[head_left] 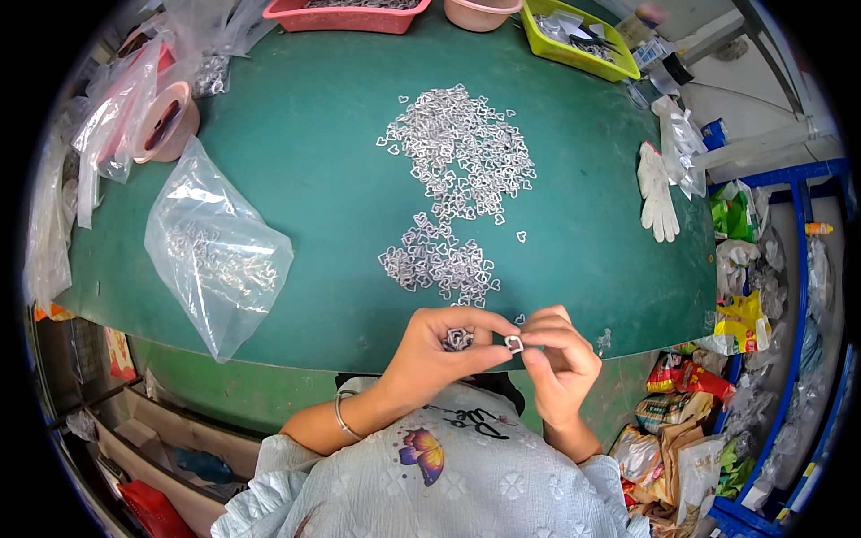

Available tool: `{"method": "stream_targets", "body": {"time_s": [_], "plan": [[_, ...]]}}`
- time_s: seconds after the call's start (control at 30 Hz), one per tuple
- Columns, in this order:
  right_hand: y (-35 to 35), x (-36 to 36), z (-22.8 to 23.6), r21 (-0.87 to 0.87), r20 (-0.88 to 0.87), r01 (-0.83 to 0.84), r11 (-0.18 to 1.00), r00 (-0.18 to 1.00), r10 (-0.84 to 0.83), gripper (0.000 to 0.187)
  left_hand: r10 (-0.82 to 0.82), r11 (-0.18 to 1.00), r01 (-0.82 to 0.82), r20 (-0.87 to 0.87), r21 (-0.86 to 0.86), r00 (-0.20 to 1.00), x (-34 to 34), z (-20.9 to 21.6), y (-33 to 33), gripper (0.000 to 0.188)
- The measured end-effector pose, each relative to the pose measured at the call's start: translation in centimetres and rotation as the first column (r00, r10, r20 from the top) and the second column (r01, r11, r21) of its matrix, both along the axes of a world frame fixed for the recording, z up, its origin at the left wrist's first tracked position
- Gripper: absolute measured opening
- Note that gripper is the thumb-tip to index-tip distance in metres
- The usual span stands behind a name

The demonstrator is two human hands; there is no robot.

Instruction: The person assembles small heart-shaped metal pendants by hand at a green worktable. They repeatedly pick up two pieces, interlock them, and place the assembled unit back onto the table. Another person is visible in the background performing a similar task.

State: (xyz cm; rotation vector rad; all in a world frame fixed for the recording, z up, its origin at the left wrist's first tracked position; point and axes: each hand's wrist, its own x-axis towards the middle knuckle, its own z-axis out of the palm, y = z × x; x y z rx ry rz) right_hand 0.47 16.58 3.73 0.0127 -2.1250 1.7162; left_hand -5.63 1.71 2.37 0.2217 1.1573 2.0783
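My left hand [426, 351] is curled around a small cluster of silver heart-shaped metal pieces [457, 339]. Its thumb and index fingertips meet the fingertips of my right hand [560, 363] at a single open heart-shaped piece [514, 344]. The right thumb and forefinger pinch that piece from the other side. Both hands hover at the near edge of the green table [323, 179]. Just beyond them lies a smaller heap of the same hearts [439, 260], and past it a larger heap [462, 148]. A few loose hearts lie around the heaps.
On the left lies a clear plastic bag [220, 251] with silver pieces inside, near a pink bowl [170, 125]. A red tray [350, 18], another pink bowl [482, 13] and a yellow-green basket [583, 45] line the far edge. A white glove [657, 193] rests at right.
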Motion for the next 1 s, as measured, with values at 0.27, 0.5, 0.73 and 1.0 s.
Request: {"method": "stream_targets", "body": {"time_s": [0.27, 0.5, 0.73, 1.0], "plan": [[4.8, -5.4, -6.0, 0.552, 0.173, 0.184, 0.813, 0.929, -0.327, 0.019, -0.151, 0.911, -0.127, 0.602, 0.392, 0.784, -0.7, -1.7, 0.1, 0.008], [5.5, -7.0, -8.9, 0.754, 0.05, 0.186, 0.63, 0.94, -0.338, 0.015, 0.04, 0.969, -0.165, 0.543, 0.183, 0.838, -1.4, -2.0, 0.2, 0.009], [2.0, -4.4, -3.9, 0.322, 0.073, 0.09, 0.943, 0.99, -0.119, 0.011, 0.08, 0.996, -0.063, 0.381, -0.057, 0.921, -1.3, -3.2, 0.6, 0.02], [0.5, -2.0, -1.3, 0.487, -0.077, 0.066, 0.871, 0.996, -0.032, 0.025, 0.045, 0.995, -0.018, 0.292, -0.096, 0.955, -0.4, -1.8, 0.6, 0.019]]}}
